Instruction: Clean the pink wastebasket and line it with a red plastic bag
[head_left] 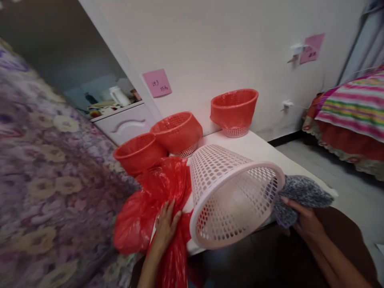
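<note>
Plastic lattice makes up the pale basket [231,192], which is seen tipped on its side at the near edge of the white table [258,148], its open mouth turned toward the camera. It is judged light and fairly stiff, though the thin rim may flex if squeezed; the rim or the perforated wall offers the surest hold. Left of the basket, the left hand [166,224] is laid flat, fingers together, on a heap of red plastic bags [150,208], which look thin, limp and slippery. Right of the basket, the right hand [306,220] is closed on a grey cloth [300,192], soft and easily bunched. Behind the basket, three red-lined baskets [234,106] are lined up along the wall.
</note>
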Tool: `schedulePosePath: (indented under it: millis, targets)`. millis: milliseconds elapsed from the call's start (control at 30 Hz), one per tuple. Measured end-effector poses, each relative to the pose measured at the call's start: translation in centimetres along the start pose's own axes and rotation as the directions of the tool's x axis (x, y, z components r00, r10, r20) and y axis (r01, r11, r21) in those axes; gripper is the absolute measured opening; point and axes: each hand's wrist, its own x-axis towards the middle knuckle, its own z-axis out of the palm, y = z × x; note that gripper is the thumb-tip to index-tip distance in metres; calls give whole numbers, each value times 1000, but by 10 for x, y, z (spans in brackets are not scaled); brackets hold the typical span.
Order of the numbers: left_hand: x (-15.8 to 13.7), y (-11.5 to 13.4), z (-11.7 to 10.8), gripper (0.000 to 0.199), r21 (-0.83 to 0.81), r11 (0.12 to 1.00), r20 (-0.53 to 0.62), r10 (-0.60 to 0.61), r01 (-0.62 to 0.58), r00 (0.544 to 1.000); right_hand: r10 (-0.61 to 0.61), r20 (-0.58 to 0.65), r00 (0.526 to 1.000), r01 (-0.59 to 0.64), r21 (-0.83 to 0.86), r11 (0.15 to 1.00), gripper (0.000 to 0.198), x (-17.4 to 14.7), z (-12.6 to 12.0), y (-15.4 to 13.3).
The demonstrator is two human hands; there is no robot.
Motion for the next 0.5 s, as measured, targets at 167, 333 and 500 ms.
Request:
schedulePosePath:
  millis: [167, 333, 500]
  targets:
    - [-16, 6, -23, 57, -50, 997, -14, 52, -53, 999, 19, -1, 1000, -19, -2, 1000, 47, -1, -1, -1]
    - [-28, 10, -38, 58, -101, 992, -38, 69, -73, 997, 14, 9, 1000, -15, 44, 999, 45, -2, -2, 0]
    - [-43, 10, -40, 60, -141, 987, -12, 75, -76, 997, 14, 12, 1000, -15, 82, 997, 44, -11, 2, -5]
